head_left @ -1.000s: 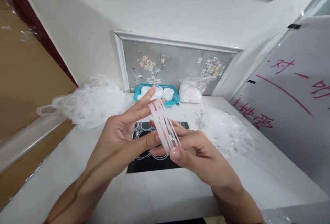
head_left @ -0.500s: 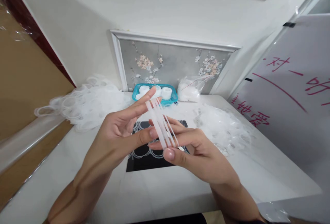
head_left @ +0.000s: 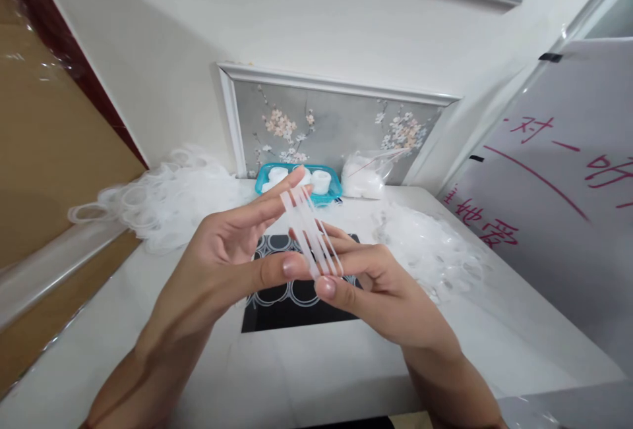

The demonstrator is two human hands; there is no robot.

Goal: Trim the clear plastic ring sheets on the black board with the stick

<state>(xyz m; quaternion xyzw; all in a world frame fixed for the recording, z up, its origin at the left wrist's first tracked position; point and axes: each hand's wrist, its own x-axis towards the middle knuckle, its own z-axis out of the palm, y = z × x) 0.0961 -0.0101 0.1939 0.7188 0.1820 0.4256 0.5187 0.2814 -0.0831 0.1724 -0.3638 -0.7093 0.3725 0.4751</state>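
Both of my hands are raised over the white table (head_left: 306, 363) and share a small stack of thin translucent white plastic rings (head_left: 307, 231), seen edge-on. My left hand (head_left: 232, 251) holds the stack between thumb and forefinger, its other fingers spread. My right hand (head_left: 376, 290) pinches the lower end of the rings with thumb and fingers. Under the hands a black tile with a circle pattern (head_left: 291, 300) is set into the table top.
A big heap of loose white rings (head_left: 168, 198) lies at the back left, another heap (head_left: 430, 248) at the right. A teal tray (head_left: 299, 185) with white rolls and a clear bag of white pieces (head_left: 366, 175) stand by the flowered wall panel. A whiteboard (head_left: 558, 198) with red writing leans at the right.
My hands have barely moved. The right thumb slid a little up along the rings and the stack looks slightly more gathered; the view shifted a bit.
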